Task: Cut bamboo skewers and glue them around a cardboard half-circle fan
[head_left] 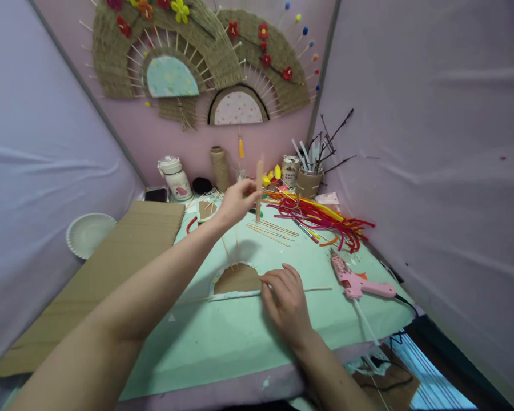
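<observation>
My left hand [241, 200] is raised over the back of the table, its fingers closed on a bundle of thin wooden sticks [260, 191] held upright and blurred. My right hand [286, 299] lies at the right end of a half-round cardboard piece [237, 279], thumb and fingertips pinched at its edge. The cardboard has a pale fabric rim, with a long stick along its straight side and thin sticks standing up from its curved side. Several loose sticks [274, 229] lie on the green cloth behind it.
A pink glue gun [360, 279] lies at the right, with pipe cleaners [317, 214] behind it. At the left are a cardboard sheet [141, 245] and paper plate [89, 233]. A white bottle [175, 178], twine roll [219, 167] and stick holder [309, 181] stand along the back.
</observation>
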